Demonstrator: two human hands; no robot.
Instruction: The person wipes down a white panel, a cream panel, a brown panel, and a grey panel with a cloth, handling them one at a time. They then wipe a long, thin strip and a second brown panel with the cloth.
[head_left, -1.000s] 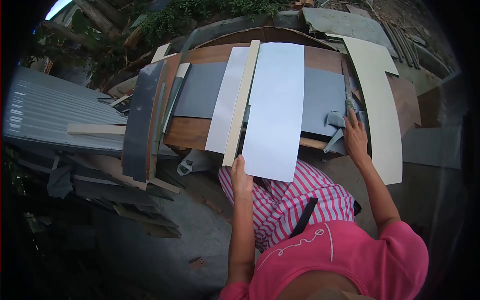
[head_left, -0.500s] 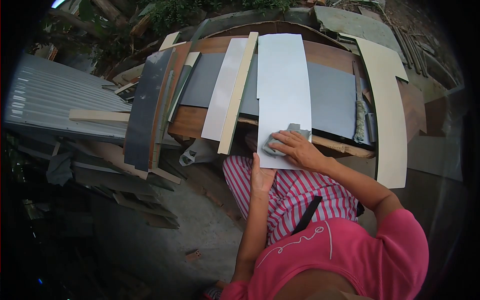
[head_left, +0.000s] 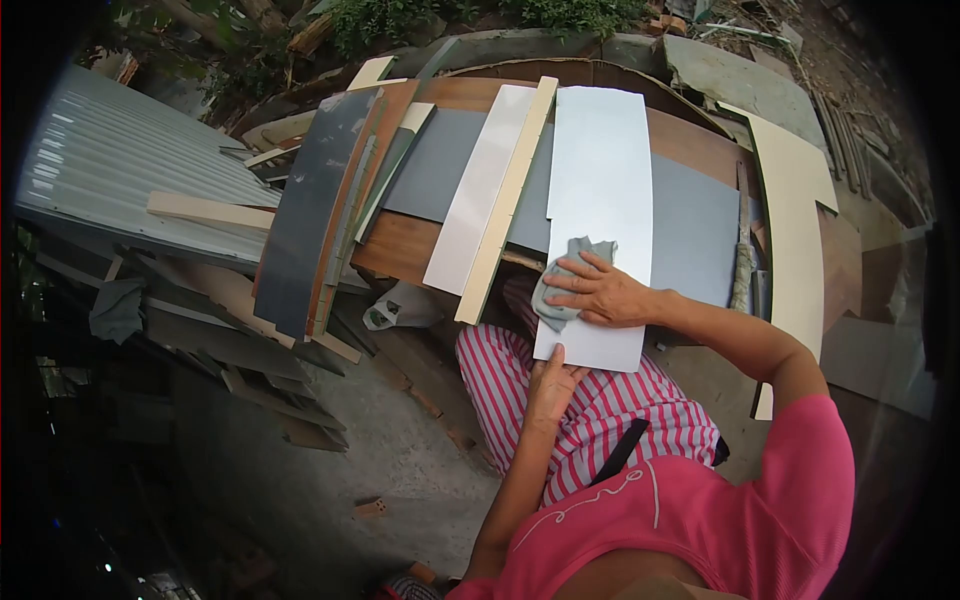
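A long white board (head_left: 600, 160) lies across the table, its near end jutting over my lap. My right hand (head_left: 612, 297) presses a grey cloth (head_left: 590, 247) flat against the board's near part, with the fingers spread over the bunched fabric. At the near left corner my left hand (head_left: 552, 388) grips the board's edge, the thumb on top and the other fingers partly hidden beneath.
Left of the white board lie a narrow cream strip (head_left: 508, 200), a pale panel (head_left: 480, 190) and a dark panel (head_left: 315, 210). A cream board (head_left: 797, 200) rests at the right. Another grey cloth (head_left: 118, 310) hangs at far left; a brick (head_left: 370, 508) sits on the floor.
My right hand and the cloth have shifted slightly left on the board. The board's near end sits a little closer to me, with my left hand still at its edge. The view has shifted.
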